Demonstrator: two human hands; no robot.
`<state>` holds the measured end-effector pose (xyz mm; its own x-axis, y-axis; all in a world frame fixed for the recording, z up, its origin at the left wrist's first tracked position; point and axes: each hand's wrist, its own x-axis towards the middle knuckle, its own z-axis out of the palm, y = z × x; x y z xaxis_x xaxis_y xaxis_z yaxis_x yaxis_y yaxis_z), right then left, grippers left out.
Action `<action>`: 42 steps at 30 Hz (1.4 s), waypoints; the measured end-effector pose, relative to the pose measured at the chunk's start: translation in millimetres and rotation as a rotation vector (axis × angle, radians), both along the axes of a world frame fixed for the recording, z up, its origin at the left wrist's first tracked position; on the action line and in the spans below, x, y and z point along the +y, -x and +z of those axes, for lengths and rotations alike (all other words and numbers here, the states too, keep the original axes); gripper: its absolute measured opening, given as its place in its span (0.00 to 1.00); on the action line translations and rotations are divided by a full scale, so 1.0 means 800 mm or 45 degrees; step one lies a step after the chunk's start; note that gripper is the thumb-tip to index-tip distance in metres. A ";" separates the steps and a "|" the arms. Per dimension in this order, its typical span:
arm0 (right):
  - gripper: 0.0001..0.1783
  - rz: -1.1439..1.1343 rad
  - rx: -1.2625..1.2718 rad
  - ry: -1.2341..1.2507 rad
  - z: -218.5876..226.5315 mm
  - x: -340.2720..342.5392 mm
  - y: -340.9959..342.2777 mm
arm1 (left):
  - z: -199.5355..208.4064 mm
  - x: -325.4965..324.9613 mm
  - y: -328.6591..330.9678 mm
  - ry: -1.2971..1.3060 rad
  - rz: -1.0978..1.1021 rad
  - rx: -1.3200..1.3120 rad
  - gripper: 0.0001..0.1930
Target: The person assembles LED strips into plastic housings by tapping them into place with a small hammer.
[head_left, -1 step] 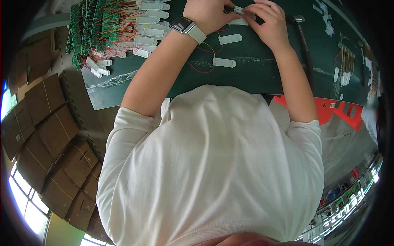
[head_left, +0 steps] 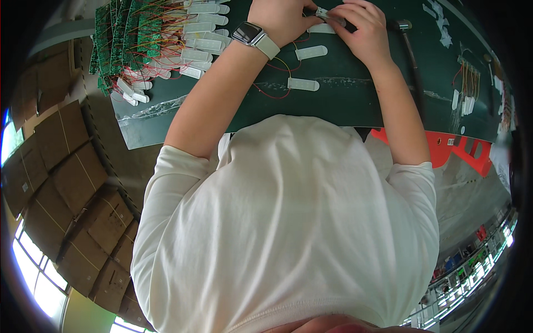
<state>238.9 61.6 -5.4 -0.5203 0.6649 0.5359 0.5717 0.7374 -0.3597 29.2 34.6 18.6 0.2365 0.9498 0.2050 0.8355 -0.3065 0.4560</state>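
At the top of the picture, my left hand and my right hand meet over the table. Between their fingertips they pinch a small white plastic piece, partly covered by the fingers. Just below the hands lies a white strip-like piece. Nearer to me, two flat white plastic pieces with one rounded end, an upper one and a lower one, rest on the table with thin red and yellow wires attached. A watch is on my left wrist.
Green circuit boards wired to several white pieces are heaped at the left. A hammer lies beside my right forearm. Farther right are white scraps and more wired pieces. Cardboard stacks and a red plastic stool flank the dark green table.
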 end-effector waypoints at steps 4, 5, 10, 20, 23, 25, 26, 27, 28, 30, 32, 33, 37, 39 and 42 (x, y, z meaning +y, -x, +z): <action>0.10 0.001 -0.039 -0.070 0.001 0.000 -0.002 | -0.005 0.003 -0.003 -0.036 0.065 -0.030 0.08; 0.10 0.016 -0.033 -0.090 0.000 0.001 -0.003 | -0.004 0.003 -0.004 -0.034 0.061 -0.028 0.08; 0.09 0.048 -0.076 -0.110 0.002 0.002 -0.008 | -0.002 -0.002 -0.011 -0.072 0.144 0.070 0.07; 0.09 0.018 -0.053 -0.019 0.001 0.001 -0.008 | -0.012 0.000 -0.002 -0.061 0.046 -0.056 0.07; 0.09 0.039 -0.052 0.022 -0.003 0.005 -0.011 | -0.008 0.004 0.001 -0.018 0.028 -0.029 0.07; 0.09 0.051 -0.054 0.027 -0.004 0.007 -0.011 | -0.004 0.001 -0.003 -0.023 0.069 0.086 0.07; 0.09 0.060 -0.054 0.032 -0.003 0.008 -0.010 | -0.005 0.000 -0.004 -0.022 0.071 0.088 0.07; 0.09 0.070 -0.053 0.037 -0.001 0.009 -0.009 | -0.007 -0.002 -0.004 -0.039 0.093 0.080 0.07; 0.09 0.074 -0.052 0.037 0.000 0.012 -0.007 | -0.008 -0.003 -0.004 -0.056 0.117 0.073 0.07; 0.09 0.189 -0.051 -0.025 -0.001 0.019 -0.004 | -0.001 -0.011 -0.002 -0.062 0.150 0.158 0.07; 0.09 0.263 -0.021 -0.010 -0.004 0.026 0.002 | 0.003 -0.017 0.001 -0.068 0.189 0.243 0.07; 0.09 0.334 0.007 0.003 -0.004 0.029 0.005 | 0.003 -0.020 0.003 -0.080 0.235 0.290 0.07; 0.08 0.443 -0.092 -0.030 0.006 0.054 0.016 | -0.004 -0.023 0.009 -0.107 0.314 0.236 0.07; 0.08 0.497 -0.159 -0.063 0.003 0.065 0.021 | 0.001 -0.023 0.010 -0.073 0.320 0.186 0.07; 0.08 0.434 -0.001 0.185 0.000 0.061 0.024 | 0.000 -0.022 0.016 -0.021 0.291 0.081 0.08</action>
<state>219.7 110.5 -5.6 -0.7253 0.5223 0.4484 0.3024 0.8269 -0.4741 16.7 17.1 18.4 0.0283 0.9767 0.2129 0.9110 -0.1129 0.3966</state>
